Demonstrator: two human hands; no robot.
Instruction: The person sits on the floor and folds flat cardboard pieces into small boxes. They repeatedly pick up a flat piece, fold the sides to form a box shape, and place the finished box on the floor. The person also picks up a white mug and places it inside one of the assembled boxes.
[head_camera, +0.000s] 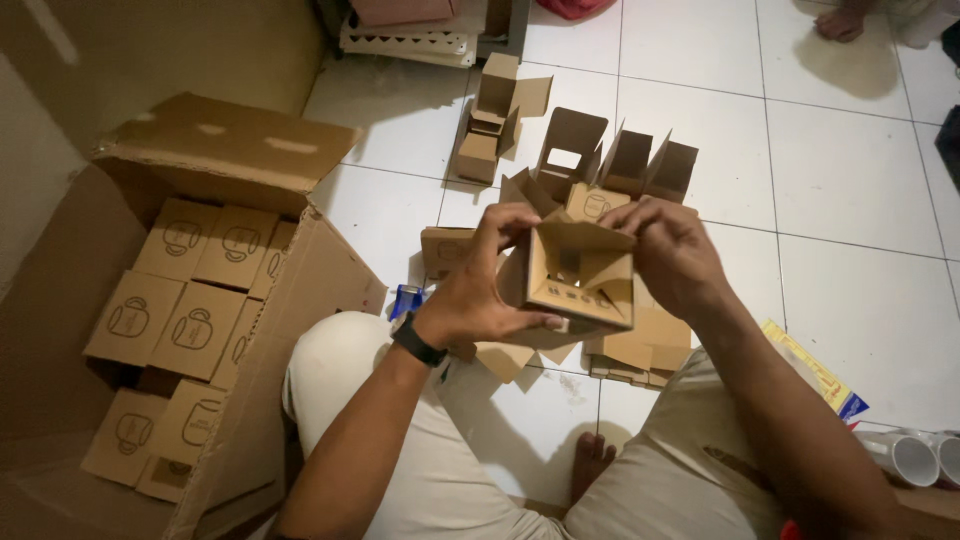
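I judge I'm mid-fold: my left hand (480, 290) and right hand (672, 252) both grasp the small brown cardboard carton (582, 275), flaps open; next they need tucking. Left of the grip, a large brown shipping box (300, 290) holds finished cartons (190, 300) printed with mug outlines.

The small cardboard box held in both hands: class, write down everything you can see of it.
The small cardboard box is plain brown card with a few small cut-outs low on one inner wall. It is half-folded, its open end tilted toward the camera and its flaps still loose. The left hand grips its left side and bottom edge; the right hand pinches its upper right flap. It is held above flat card blanks on the white tiled floor.
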